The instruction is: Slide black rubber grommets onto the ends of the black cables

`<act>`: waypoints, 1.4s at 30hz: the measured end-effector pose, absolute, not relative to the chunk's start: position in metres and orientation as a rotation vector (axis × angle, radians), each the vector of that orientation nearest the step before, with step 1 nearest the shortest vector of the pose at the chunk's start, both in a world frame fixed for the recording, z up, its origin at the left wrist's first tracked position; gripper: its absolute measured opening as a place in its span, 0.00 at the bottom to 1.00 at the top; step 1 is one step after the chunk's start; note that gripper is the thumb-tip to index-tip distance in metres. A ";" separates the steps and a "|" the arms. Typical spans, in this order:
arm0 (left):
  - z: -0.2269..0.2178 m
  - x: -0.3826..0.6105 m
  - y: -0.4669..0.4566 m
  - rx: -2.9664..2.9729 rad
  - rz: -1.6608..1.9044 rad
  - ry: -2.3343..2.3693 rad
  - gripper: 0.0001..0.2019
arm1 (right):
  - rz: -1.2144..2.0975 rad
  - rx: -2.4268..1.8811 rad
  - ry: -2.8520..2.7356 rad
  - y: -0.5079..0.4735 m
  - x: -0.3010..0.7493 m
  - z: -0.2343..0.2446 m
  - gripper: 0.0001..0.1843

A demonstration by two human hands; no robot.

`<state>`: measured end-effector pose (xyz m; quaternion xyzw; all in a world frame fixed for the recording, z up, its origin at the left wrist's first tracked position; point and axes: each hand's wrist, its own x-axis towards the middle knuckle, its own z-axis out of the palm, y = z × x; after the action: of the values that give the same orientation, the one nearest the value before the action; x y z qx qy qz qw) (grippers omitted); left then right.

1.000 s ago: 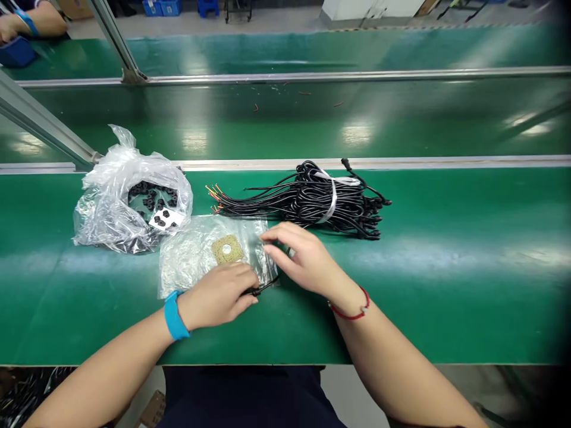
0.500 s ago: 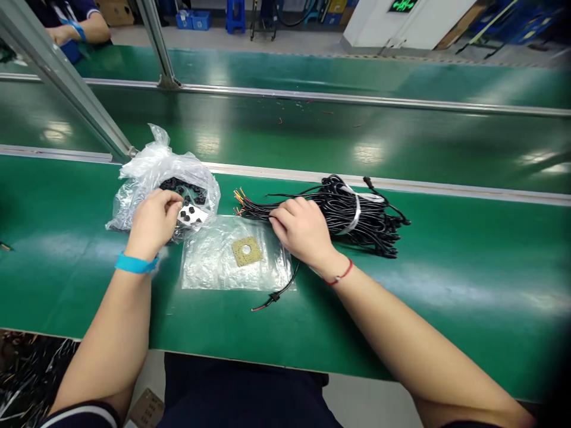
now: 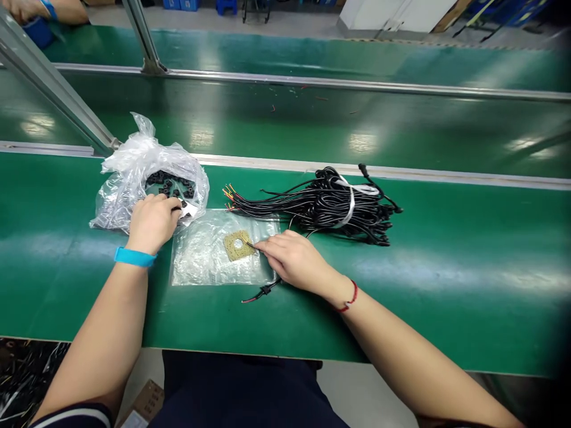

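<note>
Between the thumb and fingers of my right hand (image 3: 297, 258) is a black cable (image 3: 250, 244). Its stripped end, with a yellow wire, reaches over a tan sponge (image 3: 232, 249) with a round hole. That sponge lies on a flat clear plastic bag (image 3: 196, 261). My left hand (image 3: 154, 223) is at the mouth of a crumpled clear bag (image 3: 116, 199), its fingers closed beside small black plastic parts (image 3: 172, 181) and a white piece (image 3: 191, 209). What the left fingertips hold is hidden. One loose cable end with a black fitting (image 3: 266, 290) lies below my right hand.
A tied bundle of black cables (image 3: 330, 202) lies behind my right hand, bare coloured ends pointing left. A metal frame post (image 3: 57, 89) slants across the left. Beyond the rail are wire scraps (image 3: 321, 98). Another person's arm (image 3: 71, 10) shows at the upper left.
My right hand has moved from the bundle's wire ends toward me, bringing a cable end over the sponge. My left hand has lowered slightly onto the small parts. The view has tilted down a little.
</note>
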<state>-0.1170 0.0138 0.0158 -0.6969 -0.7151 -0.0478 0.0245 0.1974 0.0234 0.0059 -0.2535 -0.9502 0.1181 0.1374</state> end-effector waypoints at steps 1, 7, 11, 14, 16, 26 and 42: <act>0.017 -0.116 0.014 -2.149 -0.214 -2.219 0.11 | 0.294 -0.743 -2.774 0.023 0.197 0.005 0.15; 0.032 -0.090 0.008 -2.096 -0.969 -2.203 0.10 | 0.111 -0.805 -2.886 0.025 0.190 0.003 0.12; 0.032 -0.062 0.001 -2.247 -1.308 -2.239 0.08 | 0.174 -0.843 -2.858 0.030 0.190 -0.003 0.13; 0.025 -0.047 -0.002 -2.360 -1.555 -2.337 0.08 | 0.201 -0.917 -2.862 0.031 0.189 -0.005 0.13; 0.022 -0.042 -0.002 -2.389 -1.702 -2.391 0.08 | 0.189 -0.994 -2.870 0.030 0.185 -0.003 0.13; 0.022 -0.026 -0.005 -2.230 -2.304 -2.661 0.09 | 0.528 -1.112 -2.535 0.025 0.184 0.007 0.08; 0.020 -0.005 -0.014 -2.290 -2.814 -2.826 0.09 | 0.976 -0.795 -2.019 0.021 0.209 0.025 0.08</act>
<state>-0.0054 -0.0140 0.0200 -0.3716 -0.4585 -0.4566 -0.6658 0.2087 0.0208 0.0254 -0.3103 -0.7877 0.3806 0.3720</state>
